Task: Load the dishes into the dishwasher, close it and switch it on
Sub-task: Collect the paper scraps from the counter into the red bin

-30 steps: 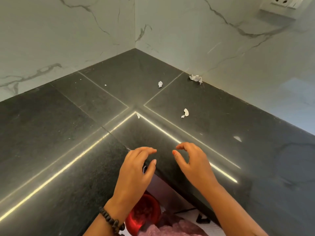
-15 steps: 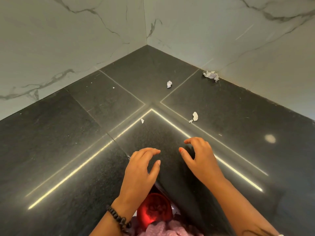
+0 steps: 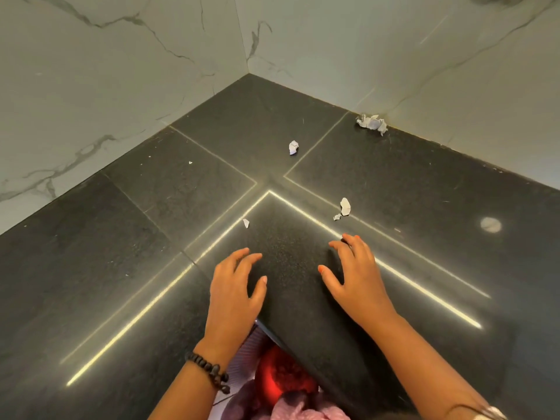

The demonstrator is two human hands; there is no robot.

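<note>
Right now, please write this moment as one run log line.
left hand: empty, open | right hand: empty, open | both over black counter | no dishes visible

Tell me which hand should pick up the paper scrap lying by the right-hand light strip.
Right, probably: the right hand is open and nearest that paper scrap; the left hand would have to cross over.

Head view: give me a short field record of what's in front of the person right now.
surface: dark speckled stone countertop, corner of white marble walls
left hand: empty, fingers spread, over the counter's inner corner
right hand: empty, fingers curled, on the counter
litter: crumpled white paper scraps
dishes: none visible
dishwasher: not visible
</note>
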